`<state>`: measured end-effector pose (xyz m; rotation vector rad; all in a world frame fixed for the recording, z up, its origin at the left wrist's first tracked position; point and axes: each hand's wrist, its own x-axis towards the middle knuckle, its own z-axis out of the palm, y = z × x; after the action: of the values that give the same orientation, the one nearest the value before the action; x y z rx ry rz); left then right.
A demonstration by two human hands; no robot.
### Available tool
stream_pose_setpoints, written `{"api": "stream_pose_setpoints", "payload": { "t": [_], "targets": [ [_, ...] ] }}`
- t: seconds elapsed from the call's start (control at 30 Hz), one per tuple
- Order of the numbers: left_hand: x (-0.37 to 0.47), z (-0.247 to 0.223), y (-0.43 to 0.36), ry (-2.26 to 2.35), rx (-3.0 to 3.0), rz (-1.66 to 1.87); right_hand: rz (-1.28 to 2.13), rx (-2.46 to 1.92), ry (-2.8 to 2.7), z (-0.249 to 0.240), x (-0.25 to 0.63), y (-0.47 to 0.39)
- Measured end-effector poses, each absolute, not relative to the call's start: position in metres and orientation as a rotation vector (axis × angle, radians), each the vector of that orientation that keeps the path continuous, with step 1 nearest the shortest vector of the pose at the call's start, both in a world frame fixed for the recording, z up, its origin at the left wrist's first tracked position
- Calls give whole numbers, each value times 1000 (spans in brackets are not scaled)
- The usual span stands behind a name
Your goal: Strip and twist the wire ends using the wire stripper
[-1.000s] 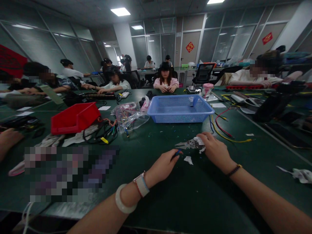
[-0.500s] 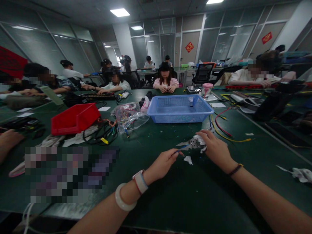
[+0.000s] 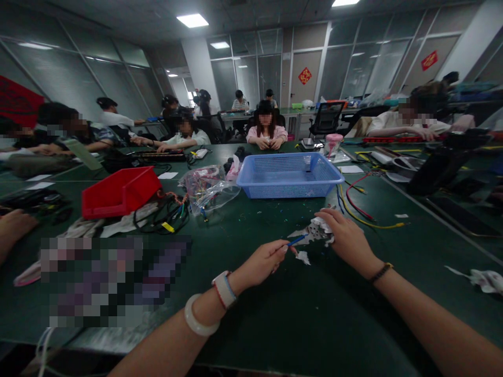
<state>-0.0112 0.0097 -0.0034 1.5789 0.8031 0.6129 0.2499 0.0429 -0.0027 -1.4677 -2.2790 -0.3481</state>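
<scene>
A blue wire (image 3: 296,240) is pinched between the thumb and fingers of my left hand (image 3: 264,262), near the table's middle. Its far end reaches to the flat metal jaws of the wire strippers (image 3: 312,231); whether the jaws grip it cannot be made out. My right hand (image 3: 343,233) is closed around the strippers' handles, which seem wrapped in something white. Just below the tool, a scrap of white paper (image 3: 303,257) lies on the green table (image 3: 314,324).
Beyond my hands stands a blue perforated basket (image 3: 291,190). Loose yellow (image 3: 369,222) and red wires lie right of it. Leftward are a clear bag of wires (image 3: 208,188), a red bin (image 3: 120,193) and a co-worker's hand (image 3: 15,230). Crumpled white material (image 3: 485,281) lies at right.
The strippers have shifted slightly to the right against the blue wire, and more of the wire shows past my left fingers. My left hand has hardly moved.
</scene>
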Motion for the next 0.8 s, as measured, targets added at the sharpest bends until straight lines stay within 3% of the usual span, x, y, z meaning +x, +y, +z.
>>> {"api": "stream_pose_setpoints", "payload": {
  "t": [0.57,0.8],
  "targets": [
    [-8,1,7,786,1570,680,-173,-1433,-2389,1,249,44],
    [-8,-2,8,794,1542,698,-300,-1483,-2425,1,250,45]
  ]
}}
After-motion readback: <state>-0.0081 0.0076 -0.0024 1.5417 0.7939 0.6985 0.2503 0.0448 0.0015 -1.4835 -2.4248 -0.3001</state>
